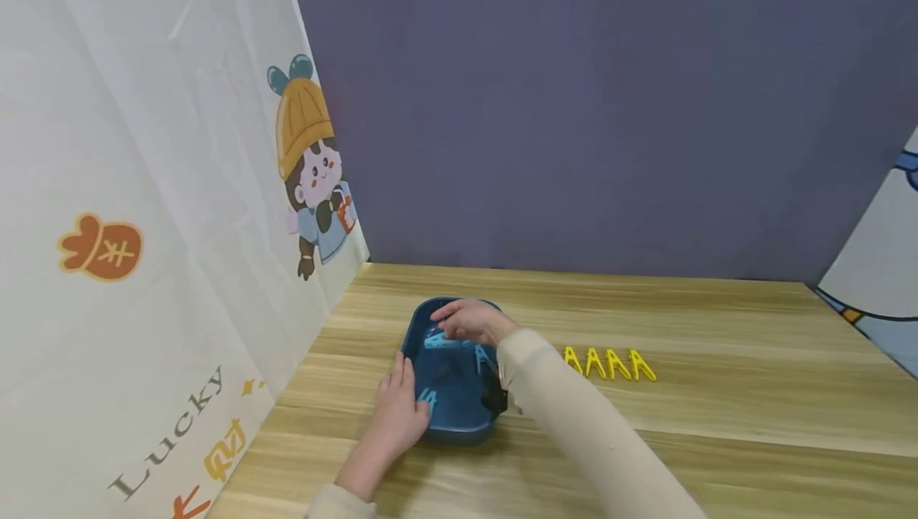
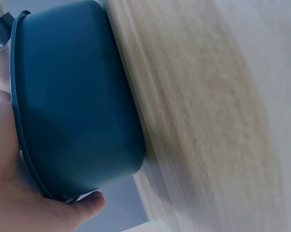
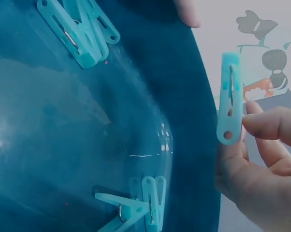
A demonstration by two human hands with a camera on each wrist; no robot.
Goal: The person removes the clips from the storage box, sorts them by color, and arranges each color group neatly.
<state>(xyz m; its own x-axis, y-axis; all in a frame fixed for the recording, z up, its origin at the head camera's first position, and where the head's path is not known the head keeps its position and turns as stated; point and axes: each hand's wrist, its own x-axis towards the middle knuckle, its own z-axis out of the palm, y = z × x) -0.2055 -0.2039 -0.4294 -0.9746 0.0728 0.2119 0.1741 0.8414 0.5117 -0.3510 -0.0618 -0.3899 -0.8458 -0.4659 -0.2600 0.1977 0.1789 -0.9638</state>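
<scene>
My right hand (image 1: 469, 320) is over the far part of a dark blue plastic basin (image 1: 459, 428). Its thumb and fingertips pinch a light blue clothespin (image 3: 230, 104), held by the basin's wall in the right wrist view. More light blue clothespins (image 3: 80, 36) lie on the basin floor, some grouped near one wall and others (image 3: 152, 200) by a corner. My left hand (image 1: 402, 407) grips the basin's left rim. In the left wrist view, a finger (image 2: 90, 205) shows against the outer wall.
Several yellow clothespins (image 1: 613, 364) stand in a row on the wooden table (image 1: 717, 415), right of the basin and partly behind the right sleeve (image 1: 595, 423). A printed white sheet (image 1: 179, 184) borders the table's left side, and a dark blue-grey panel (image 1: 574, 104) its far edge.
</scene>
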